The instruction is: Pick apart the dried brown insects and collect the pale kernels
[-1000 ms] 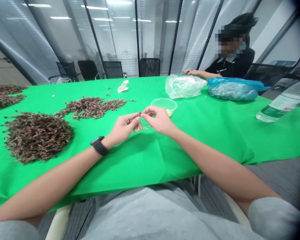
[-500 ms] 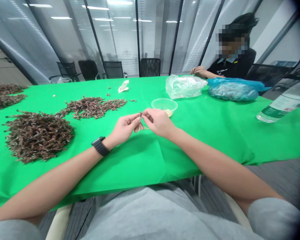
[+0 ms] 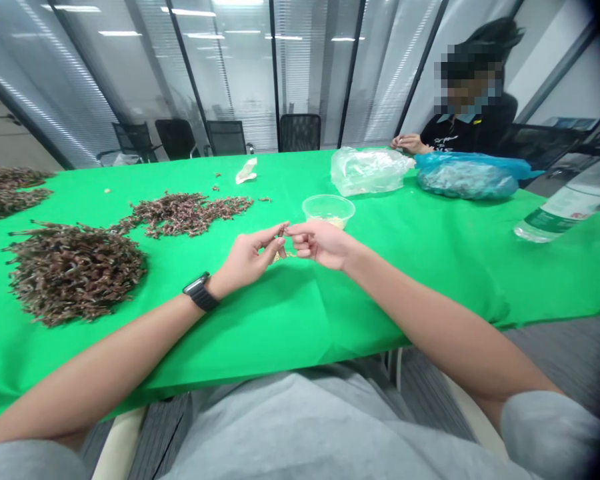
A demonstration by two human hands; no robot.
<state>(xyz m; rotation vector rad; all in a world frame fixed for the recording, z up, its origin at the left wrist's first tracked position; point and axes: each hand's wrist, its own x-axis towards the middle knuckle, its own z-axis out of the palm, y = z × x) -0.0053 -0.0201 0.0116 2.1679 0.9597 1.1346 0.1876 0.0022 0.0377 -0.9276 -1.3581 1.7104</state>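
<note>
Sitting between both hands (image 3: 247,257) (image 3: 327,245), small brown piece (image 3: 281,231)

A table covered in green cloth (image 3: 275,333) carries a large brown heap (image 3: 77,273) at left, a looser brown pile (image 3: 180,215) beyond it, white paper (image 3: 247,171) farther off, a clear bowl (image 3: 309,211) mid-table, and a clear bag (image 3: 367,172) and blue bag (image 3: 465,179) far right.

A small, thin, dark brown piece (image 3: 282,231) is held up near the middle of the scene. It looks tilted; finer detail is blurred.
</note>
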